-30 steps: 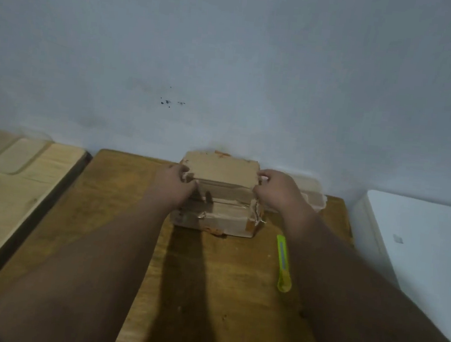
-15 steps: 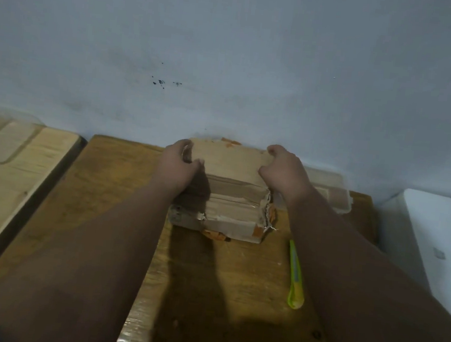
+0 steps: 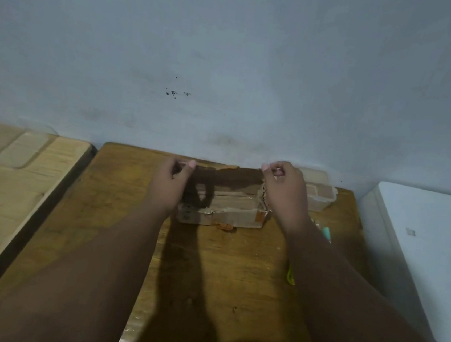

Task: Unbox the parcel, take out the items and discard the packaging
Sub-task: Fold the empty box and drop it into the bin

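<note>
A worn brown cardboard parcel (image 3: 231, 213) with orange tape scraps sits near the far edge of a wooden table (image 3: 236, 269), close to the wall. Its top flap (image 3: 226, 175) stands lifted toward the wall. My left hand (image 3: 170, 184) pinches the flap's left corner. My right hand (image 3: 286, 194) pinches its right corner. What lies inside the parcel is in shadow and cannot be made out.
A yellow-green box cutter (image 3: 291, 275) lies right of the parcel, mostly hidden under my right forearm. A pale cardboard piece (image 3: 320, 196) rests behind my right hand. A light wooden surface (image 3: 8, 189) is at left, a white one (image 3: 427, 248) at right.
Both hands have shifted from the parcel's sides up to the flap's corners and raised the flap toward the wall. The camera view shifted slightly.
</note>
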